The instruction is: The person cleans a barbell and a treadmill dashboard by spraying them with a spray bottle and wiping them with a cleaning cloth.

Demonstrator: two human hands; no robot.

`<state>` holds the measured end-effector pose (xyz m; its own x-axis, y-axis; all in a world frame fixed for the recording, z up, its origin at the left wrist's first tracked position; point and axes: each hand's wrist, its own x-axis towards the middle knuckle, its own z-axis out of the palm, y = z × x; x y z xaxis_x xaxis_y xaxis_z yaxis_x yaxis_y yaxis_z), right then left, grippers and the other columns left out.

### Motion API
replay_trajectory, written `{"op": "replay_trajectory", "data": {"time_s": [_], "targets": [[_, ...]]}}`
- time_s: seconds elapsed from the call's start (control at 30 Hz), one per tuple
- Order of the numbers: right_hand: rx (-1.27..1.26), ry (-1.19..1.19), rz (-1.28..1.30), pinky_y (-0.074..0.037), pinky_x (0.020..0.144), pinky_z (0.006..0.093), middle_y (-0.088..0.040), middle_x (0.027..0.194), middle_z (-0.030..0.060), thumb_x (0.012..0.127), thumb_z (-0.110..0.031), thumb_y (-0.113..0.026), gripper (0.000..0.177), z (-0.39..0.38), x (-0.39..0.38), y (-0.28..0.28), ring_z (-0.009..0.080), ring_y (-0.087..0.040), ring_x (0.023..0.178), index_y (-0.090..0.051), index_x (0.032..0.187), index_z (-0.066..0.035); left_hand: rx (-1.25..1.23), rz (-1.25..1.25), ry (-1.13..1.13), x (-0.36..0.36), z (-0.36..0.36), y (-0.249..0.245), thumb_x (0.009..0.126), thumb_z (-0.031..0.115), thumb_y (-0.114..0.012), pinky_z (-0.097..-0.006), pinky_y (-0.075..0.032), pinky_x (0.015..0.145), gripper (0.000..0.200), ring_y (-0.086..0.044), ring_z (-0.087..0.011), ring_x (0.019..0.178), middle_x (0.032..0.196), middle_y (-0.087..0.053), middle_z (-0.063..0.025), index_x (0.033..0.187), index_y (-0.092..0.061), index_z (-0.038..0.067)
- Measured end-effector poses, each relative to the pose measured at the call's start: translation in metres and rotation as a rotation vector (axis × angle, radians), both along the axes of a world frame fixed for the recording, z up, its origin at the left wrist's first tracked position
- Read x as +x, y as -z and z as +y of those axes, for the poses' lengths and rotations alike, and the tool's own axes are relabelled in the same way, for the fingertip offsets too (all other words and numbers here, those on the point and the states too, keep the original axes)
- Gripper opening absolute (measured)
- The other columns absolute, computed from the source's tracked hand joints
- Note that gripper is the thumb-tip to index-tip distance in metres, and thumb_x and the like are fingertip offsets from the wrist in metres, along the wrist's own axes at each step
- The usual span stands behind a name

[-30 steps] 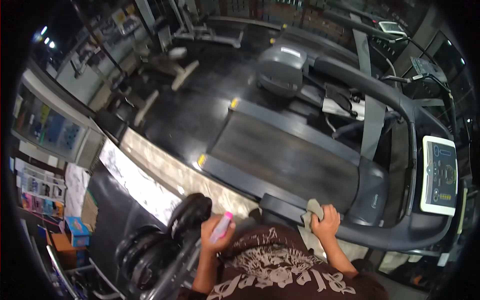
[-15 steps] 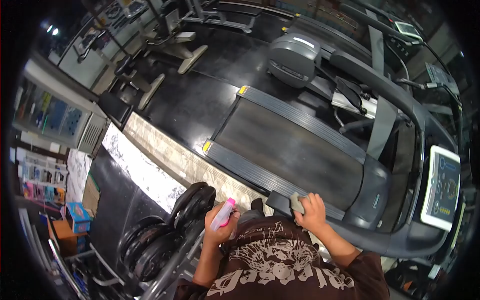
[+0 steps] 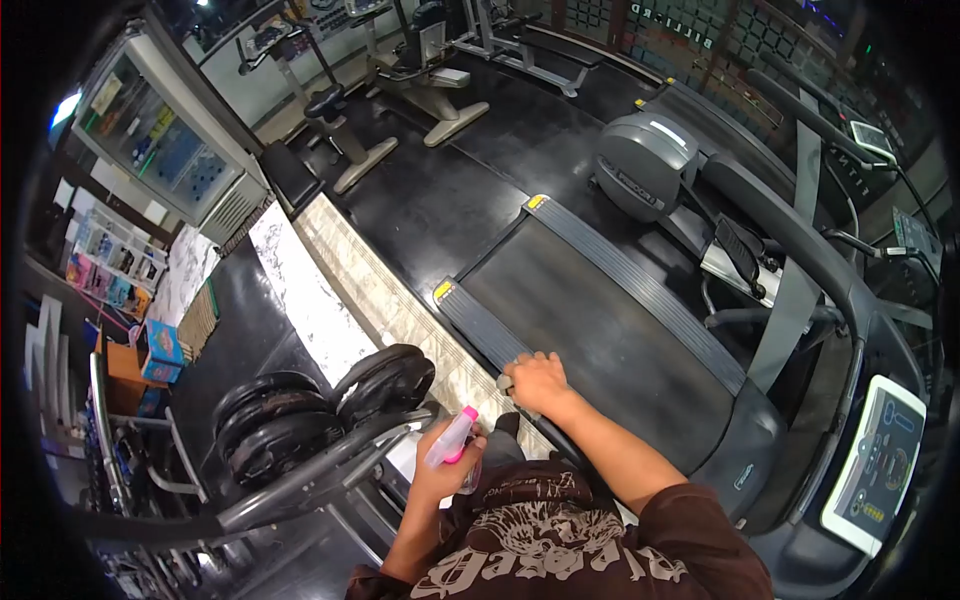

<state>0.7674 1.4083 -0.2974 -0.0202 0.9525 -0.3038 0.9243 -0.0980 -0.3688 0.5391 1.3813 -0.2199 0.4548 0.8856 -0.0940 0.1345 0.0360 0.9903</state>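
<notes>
My left hand (image 3: 436, 474) is wrapped round a spray bottle (image 3: 455, 440) with a translucent head and pink nozzle, held upright in front of my shirt. My right hand (image 3: 538, 386) grips a small greyish cloth (image 3: 504, 384), mostly hidden under the fingers. This hand is over the near side rail (image 3: 488, 334) of a treadmill (image 3: 590, 320), with my forearm reaching across the rail's front part. The treadmill's dark belt lies just beyond my knuckles.
Black weight plates (image 3: 275, 425) hang on a rack beside my left arm. At right is the treadmill's console (image 3: 876, 465). An elliptical machine (image 3: 645, 165) stands behind the treadmill, exercise bikes (image 3: 350, 135) farther back. A glass-door fridge (image 3: 165, 135) is at left, near a blue box (image 3: 162, 350).
My right hand has slid with the cloth along the near rail, leftward toward the treadmill's rear end. The camera view has shifted, while my left hand still holds the spray bottle.
</notes>
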Motion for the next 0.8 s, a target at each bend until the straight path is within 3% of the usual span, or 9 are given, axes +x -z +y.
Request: {"op": "replay_trajectory", "data": {"time_s": [0.23, 0.43, 0.57, 0.73, 0.8], "targets": [[0.061, 0.053, 0.108, -0.054, 0.080, 0.0506, -0.067, 0.105, 0.0151, 0.081, -0.031, -0.072, 0.035, -0.081, 0.031, -0.036, 0.0383, -0.068, 0.095, -0.065, 0.112, -0.017, -0.061, -0.119, -0.122, 0.022, -0.076, 0.002, 0.086, 0.001, -0.074, -0.0259, -0.052, 0.071, 0.020, -0.064, -0.0105, 0.079, 0.088, -0.068, -0.0051, 0.104, -0.065, -0.001], [0.069, 0.105, 0.058, -0.055, 0.077, 0.0499, -0.065, 0.098, 0.0156, 0.078, -0.033, -0.077, 0.041, -0.225, 0.065, -0.046, 0.0381, -0.068, 0.093, -0.060, 0.112, -0.017, -0.134, -0.076, -0.189, 0.029, -0.130, 0.010, 0.086, 0.003, -0.072, -0.0294, -0.053, 0.072, 0.016, -0.064, -0.0140, 0.080, 0.089, -0.069, -0.0077, 0.099, -0.064, -0.002], [0.177, 0.085, 0.032, -0.054, 0.073, 0.0464, -0.060, 0.092, 0.0125, 0.070, -0.026, -0.081, 0.042, -0.303, 0.086, -0.057, 0.0342, -0.066, 0.087, -0.063, 0.106, -0.016, -0.099, -0.109, -0.212, 0.027, -0.159, 0.017, 0.086, 0.003, -0.073, -0.0288, -0.053, 0.069, 0.017, -0.064, -0.0135, 0.077, 0.087, -0.068, -0.0074, 0.100, -0.064, -0.002], [0.551, -0.078, 0.088, -0.049, 0.069, 0.0419, -0.056, 0.092, 0.0092, 0.059, -0.016, -0.081, 0.042, -0.294, 0.081, -0.034, 0.0298, -0.059, 0.080, -0.066, 0.098, -0.013, -0.135, -0.128, -0.278, 0.006, -0.192, 0.018, 0.087, 0.002, -0.073, -0.0275, -0.053, 0.065, 0.016, -0.065, -0.0122, 0.070, 0.083, -0.066, -0.0059, 0.100, -0.064, -0.002], [0.559, -0.096, 0.113, -0.047, 0.071, 0.0428, -0.056, 0.093, 0.0089, 0.059, -0.014, -0.079, 0.042, -0.270, 0.069, -0.035, 0.0297, -0.058, 0.084, -0.064, 0.098, -0.012, -0.145, -0.111, -0.321, -0.007, -0.204, 0.023, 0.086, 0.002, -0.073, -0.0277, -0.053, 0.065, 0.015, -0.065, -0.0128, 0.070, 0.082, -0.066, -0.0065, 0.098, -0.064, -0.002]]}}
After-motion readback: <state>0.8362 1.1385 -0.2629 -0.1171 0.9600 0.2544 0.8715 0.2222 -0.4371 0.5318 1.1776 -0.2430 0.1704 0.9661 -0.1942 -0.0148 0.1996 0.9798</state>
